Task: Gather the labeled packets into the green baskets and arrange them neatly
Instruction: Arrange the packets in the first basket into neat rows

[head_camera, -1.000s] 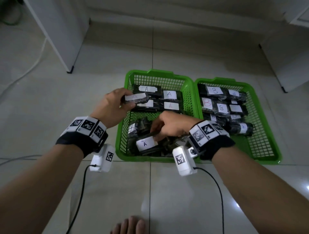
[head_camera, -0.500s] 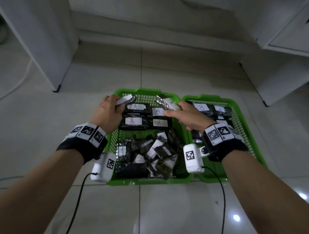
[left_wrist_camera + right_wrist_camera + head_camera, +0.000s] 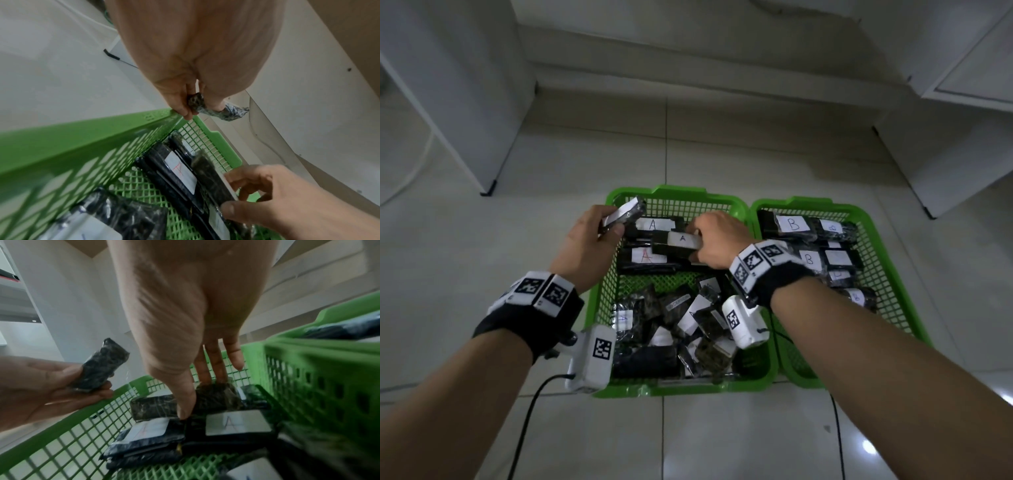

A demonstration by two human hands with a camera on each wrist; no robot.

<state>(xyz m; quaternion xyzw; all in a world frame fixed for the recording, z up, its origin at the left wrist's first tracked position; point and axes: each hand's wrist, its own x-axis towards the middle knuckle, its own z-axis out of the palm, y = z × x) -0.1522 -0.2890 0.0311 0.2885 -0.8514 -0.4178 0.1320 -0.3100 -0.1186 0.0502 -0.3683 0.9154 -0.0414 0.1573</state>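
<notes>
Two green baskets sit side by side on the floor. The left basket (image 3: 671, 190) holds neat rows of dark A-labelled packets (image 3: 652, 225) at its far end and a loose heap of packets (image 3: 688, 322) at its near end. My left hand (image 3: 608, 230) grips a dark packet (image 3: 627, 213) above the basket's far left corner; the left wrist view shows this packet (image 3: 226, 112) pinched in the fingers. My right hand (image 3: 697, 241) holds an A-labelled packet (image 3: 681, 241) low over the tidy rows, thumb and fingers (image 3: 205, 369) round it. The right basket (image 3: 804, 202) holds B-labelled packets (image 3: 792, 224).
White cabinet legs stand on the tiled floor at the far left (image 3: 488, 190) and far right (image 3: 929, 214). A low step (image 3: 688, 82) runs along the wall behind the baskets. Cables trail from both wrist cameras over the floor in front.
My right hand lifted a packet from the loose heap, carried it to the far end, and has now brought it left and down onto the A rows. The left hand keeps its packet.
</notes>
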